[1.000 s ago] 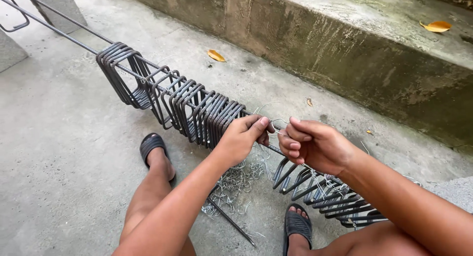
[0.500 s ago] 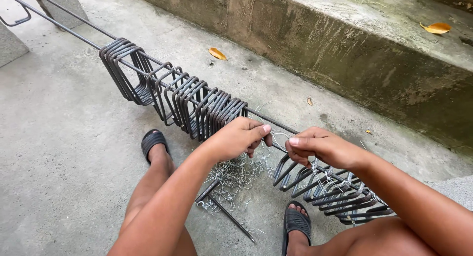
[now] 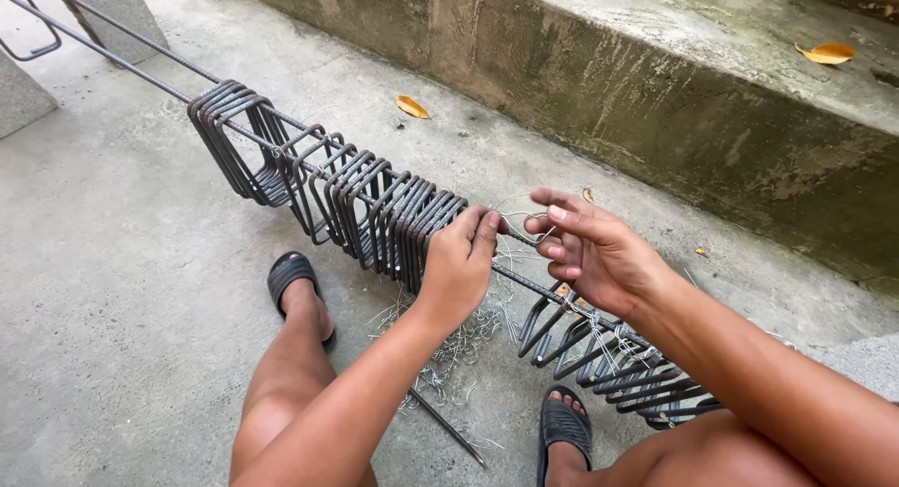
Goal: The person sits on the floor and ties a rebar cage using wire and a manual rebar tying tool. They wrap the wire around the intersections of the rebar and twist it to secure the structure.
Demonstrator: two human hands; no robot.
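Observation:
Long steel bars run from the upper left down to the lower right, threaded through a row of dark square stirrups. My left hand grips the bar and the last stirrup of the bunched group. My right hand is just to the right of it, fingers pinching a thin loop of tie wire at the bar. Further right, spaced stirrups hang tied to the bars with wire.
A heap of short wire pieces lies on the concrete floor between my sandalled feet, beside a loose rod. A mossy concrete step with dry leaves runs along the back. Concrete blocks stand at the upper left.
My right hand has lifted and opened its fingers around the wire loop at the bar. My left hand has shifted slightly along the bar against the bunched stirrups.

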